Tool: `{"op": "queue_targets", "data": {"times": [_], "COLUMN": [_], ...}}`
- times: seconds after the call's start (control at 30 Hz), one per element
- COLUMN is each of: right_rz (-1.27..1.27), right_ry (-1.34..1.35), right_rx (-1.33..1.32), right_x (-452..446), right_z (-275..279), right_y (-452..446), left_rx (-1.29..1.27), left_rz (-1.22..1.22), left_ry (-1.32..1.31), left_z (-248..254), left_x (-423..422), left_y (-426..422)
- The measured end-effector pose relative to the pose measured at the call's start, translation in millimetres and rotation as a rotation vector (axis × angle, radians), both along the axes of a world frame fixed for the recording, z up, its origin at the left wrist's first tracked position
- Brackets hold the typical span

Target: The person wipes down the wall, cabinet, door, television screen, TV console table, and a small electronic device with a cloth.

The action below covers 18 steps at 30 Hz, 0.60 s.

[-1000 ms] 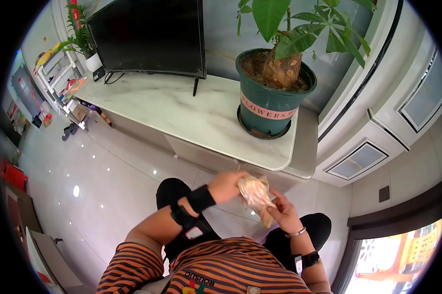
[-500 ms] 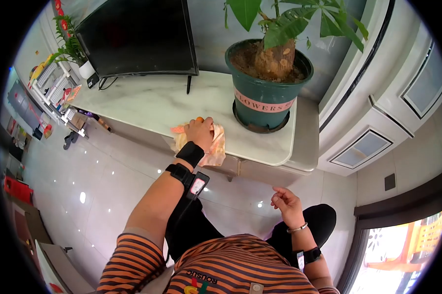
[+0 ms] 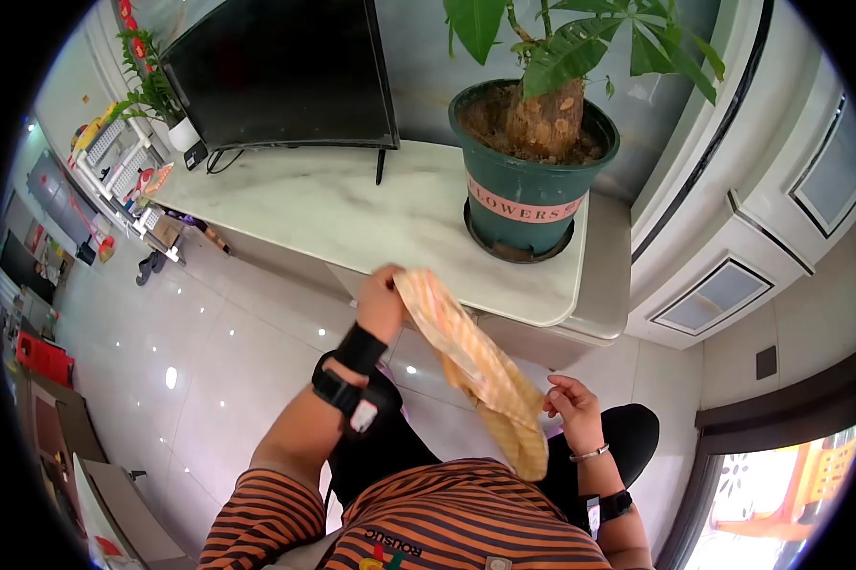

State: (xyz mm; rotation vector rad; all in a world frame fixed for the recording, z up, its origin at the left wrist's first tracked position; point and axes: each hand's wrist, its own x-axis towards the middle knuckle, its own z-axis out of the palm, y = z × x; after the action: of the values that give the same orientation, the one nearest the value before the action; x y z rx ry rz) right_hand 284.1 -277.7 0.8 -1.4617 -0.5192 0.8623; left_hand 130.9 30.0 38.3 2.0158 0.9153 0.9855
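A yellow-orange patterned cloth (image 3: pixel 475 361) hangs stretched out in the air at the front of the marble-topped cabinet (image 3: pixel 314 204). My left hand (image 3: pixel 381 302) is closed on its upper end, near the cabinet's edge. The cloth's lower end dangles close to my right hand (image 3: pixel 575 410). That hand is held above my knee with its fingers loosely bent and apart; whether the fingertips touch the cloth I cannot tell. Beyond the cloth, a green flowerpot (image 3: pixel 532 204) with a thick-trunked plant stands in a dark saucer on the cabinet.
A television (image 3: pixel 281 81) stands on the cabinet, left of the pot. Farther left are a small plant in a white pot (image 3: pixel 183 134) and a white rack (image 3: pixel 124 185). White cabinet doors (image 3: pixel 713 294) flank the right side. Shiny tiles (image 3: pixel 219 332) cover the floor.
My left hand has lifted the cloth off the cabinet top and drawn it toward me. The cloth has gone from bunched to hanging out long, its free end swung toward my right hand.
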Motion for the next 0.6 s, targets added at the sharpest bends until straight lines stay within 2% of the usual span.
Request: {"op": "queue_targets", "data": {"times": [0.03,0.1,0.17,0.2,0.3,0.33,0.43,0.57,0.6], "right_rz": [-0.017,-0.013,0.007,0.022,0.031,0.037,0.033,0.015,0.019], "right_ry": [0.015,0.031,0.009,-0.017,-0.065,-0.079,-0.096,-0.083,-0.069], "right_rx": [0.001,0.010,0.008,-0.001,-0.045,-0.066,-0.083,-0.071,-0.089], "right_x": [-0.6,-3.1,-5.5,-7.8,-11.3,-11.2,-6.4,-4.8,-4.6], "right_z": [-0.8,-2.7,-2.6,-2.2,-0.8,-1.5,-4.3,-5.9,-6.3], "right_y": [-0.1,2.9,7.4,8.2,7.7,5.9,2.0,-7.5,-8.0], "left_rx": [0.076,0.128,0.258,0.151,0.188,0.123,0.226,0.204,0.275], "left_rz": [0.027,-0.093,-0.044,-0.122,-0.204,-0.206,-0.198,-0.163,-0.163], "left_ry": [0.073,0.327,0.706,0.766,0.640,0.652,0.701,0.709,0.667], "left_z": [15.5,36.6,18.7,4.4,8.6,15.7,20.3,17.4,13.7], "left_x": [5.6,21.1,42.9,49.6,49.4,49.0,48.7,45.1,41.7], "left_y": [15.0,43.5,64.8,83.5,86.8,84.3,88.2,90.6,84.1]}}
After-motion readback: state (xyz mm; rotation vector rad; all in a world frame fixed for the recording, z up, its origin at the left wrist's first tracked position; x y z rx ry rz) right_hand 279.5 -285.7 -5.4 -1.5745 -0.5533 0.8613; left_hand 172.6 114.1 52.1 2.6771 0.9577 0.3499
